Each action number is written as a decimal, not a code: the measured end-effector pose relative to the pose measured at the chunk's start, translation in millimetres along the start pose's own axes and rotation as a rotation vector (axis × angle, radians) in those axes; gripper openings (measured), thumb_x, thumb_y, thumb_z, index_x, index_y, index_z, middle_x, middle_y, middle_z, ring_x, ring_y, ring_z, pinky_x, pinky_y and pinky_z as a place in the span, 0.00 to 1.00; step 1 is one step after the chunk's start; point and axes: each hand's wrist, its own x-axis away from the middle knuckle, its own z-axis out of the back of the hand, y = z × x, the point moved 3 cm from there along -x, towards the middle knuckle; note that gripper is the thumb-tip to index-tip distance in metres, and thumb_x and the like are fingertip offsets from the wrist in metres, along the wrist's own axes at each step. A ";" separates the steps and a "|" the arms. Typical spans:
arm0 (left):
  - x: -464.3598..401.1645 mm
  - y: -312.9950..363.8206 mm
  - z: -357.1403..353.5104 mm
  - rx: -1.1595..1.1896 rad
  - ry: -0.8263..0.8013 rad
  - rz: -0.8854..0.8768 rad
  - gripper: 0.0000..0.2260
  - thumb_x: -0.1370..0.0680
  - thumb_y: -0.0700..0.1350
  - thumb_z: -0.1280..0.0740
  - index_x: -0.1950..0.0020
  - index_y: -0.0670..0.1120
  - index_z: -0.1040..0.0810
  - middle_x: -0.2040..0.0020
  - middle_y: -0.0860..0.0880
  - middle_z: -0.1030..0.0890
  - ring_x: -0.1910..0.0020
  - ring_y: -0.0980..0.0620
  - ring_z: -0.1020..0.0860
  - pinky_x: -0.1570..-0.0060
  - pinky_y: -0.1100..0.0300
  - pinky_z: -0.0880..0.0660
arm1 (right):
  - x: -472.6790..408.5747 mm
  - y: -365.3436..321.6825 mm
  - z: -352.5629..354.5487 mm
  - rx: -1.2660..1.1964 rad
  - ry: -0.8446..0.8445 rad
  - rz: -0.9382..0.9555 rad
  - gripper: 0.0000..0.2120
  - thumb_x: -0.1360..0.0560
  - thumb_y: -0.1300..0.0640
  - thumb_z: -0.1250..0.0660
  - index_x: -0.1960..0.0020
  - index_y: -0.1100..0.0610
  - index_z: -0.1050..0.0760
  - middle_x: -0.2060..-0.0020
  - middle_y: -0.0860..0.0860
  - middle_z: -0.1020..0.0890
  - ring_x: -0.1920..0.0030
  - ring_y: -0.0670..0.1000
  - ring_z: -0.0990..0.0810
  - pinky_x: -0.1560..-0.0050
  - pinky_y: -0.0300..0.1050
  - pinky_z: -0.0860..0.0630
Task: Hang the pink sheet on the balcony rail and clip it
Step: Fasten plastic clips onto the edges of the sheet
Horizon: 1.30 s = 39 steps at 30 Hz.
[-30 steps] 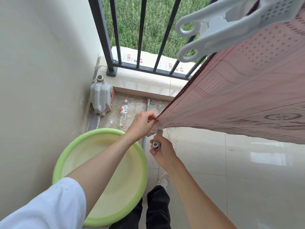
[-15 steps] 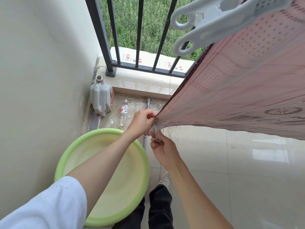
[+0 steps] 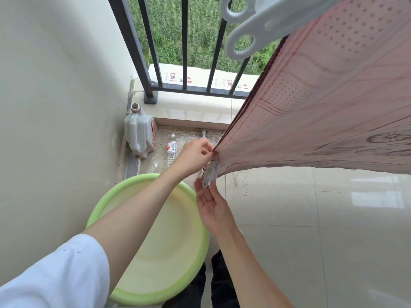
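The pink patterned sheet [image 3: 322, 103] hangs from the top right and drapes down over the balcony floor. A big white clip [image 3: 249, 25] holds its top edge at the upper right. My left hand [image 3: 193, 155] pinches the sheet's lower corner. A small clear clip [image 3: 210, 174] is fixed on that corner and hangs down. Just below it, my right hand [image 3: 211, 203] is spread with straight fingers, fingertips beside the clip's lower end. The black rail bars [image 3: 184, 41] stand behind.
A light green basin [image 3: 200, 258] sits on the floor under my left arm. A white jug [image 3: 139, 132] and plastic bottles [image 3: 171, 147] lie in the corner by the wall. Glossy tiles [image 3: 322, 230] stretch to the right. My dark trousers show at the bottom.
My right hand brought the small clip up onto the sheet's corner, then let go of it and opened below it. My left hand kept its pinch on the corner.
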 end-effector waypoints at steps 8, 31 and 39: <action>-1.0 -1.5 1.9 0.085 0.012 0.090 0.10 0.29 0.45 0.30 0.67 0.52 0.28 0.69 0.55 0.21 0.64 0.56 0.23 0.64 0.60 0.28 | -1.2 5.0 1.0 -0.081 0.004 0.028 0.09 0.24 0.62 0.38 0.47 0.66 0.26 0.59 0.59 0.15 0.59 0.53 0.15 0.74 0.33 0.29; 9.3 -5.1 -1.2 0.293 -0.128 0.177 0.10 0.28 0.47 0.30 0.66 0.51 0.30 0.67 0.53 0.24 0.70 0.59 0.27 0.70 0.64 0.35 | -15.4 18.6 -21.5 -0.059 -0.069 0.034 0.08 0.23 0.54 0.38 0.52 0.57 0.24 0.60 0.50 0.15 0.68 0.46 0.24 0.76 0.35 0.35; 15.9 -8.4 1.8 0.251 -0.113 0.117 0.05 0.26 0.48 0.32 0.61 0.52 0.26 0.62 0.53 0.22 0.65 0.63 0.24 0.66 0.70 0.31 | -8.6 -9.9 -21.7 0.414 -0.011 0.008 0.06 0.22 0.53 0.40 0.52 0.51 0.24 0.51 0.46 0.21 0.53 0.47 0.25 0.55 0.43 0.31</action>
